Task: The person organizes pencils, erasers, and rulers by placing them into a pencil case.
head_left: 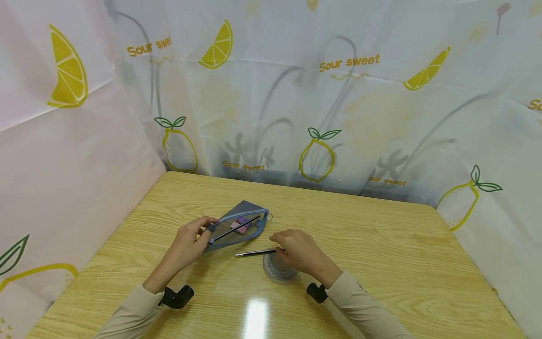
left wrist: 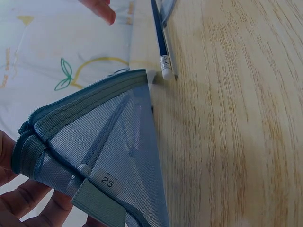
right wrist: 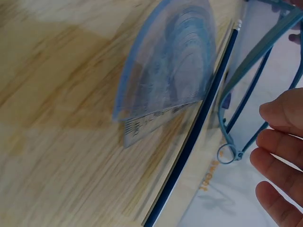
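A blue-grey mesh pencil case is held by its left end in my left hand, its zip side gaping. Through the opening show a dark pencil, a pink eraser and a purple eraser. My right hand hovers to the right with bent, relaxed fingers and nothing between them. Below it, another dark pencil with a white eraser end lies beside a clear protractor. In the head view the right hand covers part of both.
The wood-grain table carries these things near its middle. A ruler edge shows by the protractor. Lemon-printed cloth hangs behind and at the sides. The case's zip has a ring pull.
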The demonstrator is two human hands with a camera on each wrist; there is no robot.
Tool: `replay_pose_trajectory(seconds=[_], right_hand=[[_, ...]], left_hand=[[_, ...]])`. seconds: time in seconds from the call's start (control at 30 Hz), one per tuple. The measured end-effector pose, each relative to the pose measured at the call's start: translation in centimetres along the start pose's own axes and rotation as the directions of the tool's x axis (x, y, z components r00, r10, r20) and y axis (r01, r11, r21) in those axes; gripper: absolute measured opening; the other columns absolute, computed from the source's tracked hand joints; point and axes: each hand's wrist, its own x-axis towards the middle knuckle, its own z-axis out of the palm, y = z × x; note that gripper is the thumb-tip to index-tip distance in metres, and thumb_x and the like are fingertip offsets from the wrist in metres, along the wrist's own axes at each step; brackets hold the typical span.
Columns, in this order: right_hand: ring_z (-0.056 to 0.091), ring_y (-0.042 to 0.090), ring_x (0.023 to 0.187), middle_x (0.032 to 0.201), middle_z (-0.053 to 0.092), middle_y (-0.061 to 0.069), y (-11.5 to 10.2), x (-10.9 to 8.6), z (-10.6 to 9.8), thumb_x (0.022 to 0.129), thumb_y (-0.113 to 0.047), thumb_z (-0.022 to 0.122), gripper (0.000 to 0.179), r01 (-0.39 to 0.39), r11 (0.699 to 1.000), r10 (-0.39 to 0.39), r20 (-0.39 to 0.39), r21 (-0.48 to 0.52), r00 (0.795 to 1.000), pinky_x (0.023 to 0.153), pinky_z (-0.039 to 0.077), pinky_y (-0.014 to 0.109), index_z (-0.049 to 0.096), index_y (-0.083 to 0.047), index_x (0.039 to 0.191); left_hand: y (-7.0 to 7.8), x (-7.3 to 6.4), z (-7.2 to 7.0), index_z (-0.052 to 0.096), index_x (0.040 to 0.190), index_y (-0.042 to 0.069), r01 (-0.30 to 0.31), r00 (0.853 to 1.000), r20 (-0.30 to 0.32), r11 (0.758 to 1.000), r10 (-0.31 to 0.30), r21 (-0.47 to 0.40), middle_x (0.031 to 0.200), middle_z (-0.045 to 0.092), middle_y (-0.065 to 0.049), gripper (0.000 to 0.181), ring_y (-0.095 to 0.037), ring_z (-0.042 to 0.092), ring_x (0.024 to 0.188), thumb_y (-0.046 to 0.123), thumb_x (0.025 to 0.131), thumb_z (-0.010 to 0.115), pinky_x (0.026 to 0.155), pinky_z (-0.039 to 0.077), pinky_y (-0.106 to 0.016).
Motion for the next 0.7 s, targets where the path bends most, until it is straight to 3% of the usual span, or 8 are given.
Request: replay_pose_trajectory(seconds=[0.3, 0.7], right_hand=[[0.065, 0.022, 0.095, 0.104, 0.069, 0.004, 0.8, -0.3, 0.7, 0.084, -0.004, 0.069, 0.025, -0.024, 0.998, 0.028, 0.069, -0.058, 0.997, 0.075, 0.053, 0.036, 0.072, -0.007, 0.108], [0.063, 0.018, 0.084, 0.093, 0.068, 0.000, 1.2, -0.4, 1.6, 0.082, -0.003, 0.070, 0.022, 0.005, 0.991, 0.005, 0.073, -0.130, 0.997, 0.064, 0.052, 0.031, 0.074, -0.012, 0.102]], left_hand=[[-0.1, 0.0, 0.0, 0.067, 0.113, 0.000, -0.004, 1.000, -0.002, 1.000, 0.004, 0.003, 0.104, 0.065, -0.018, 0.032, -0.026, 0.062, 0.080, -0.010, 0.089, 0.049, 0.043, 0.039, -0.027], [0.0, 0.0, 0.0, 0.066, 0.114, 0.001, 0.008, 1.000, 0.006, 1.000, -0.008, -0.001, 0.105, 0.065, -0.018, 0.033, -0.025, 0.062, 0.080, -0.010, 0.089, 0.048, 0.041, 0.037, -0.027]])
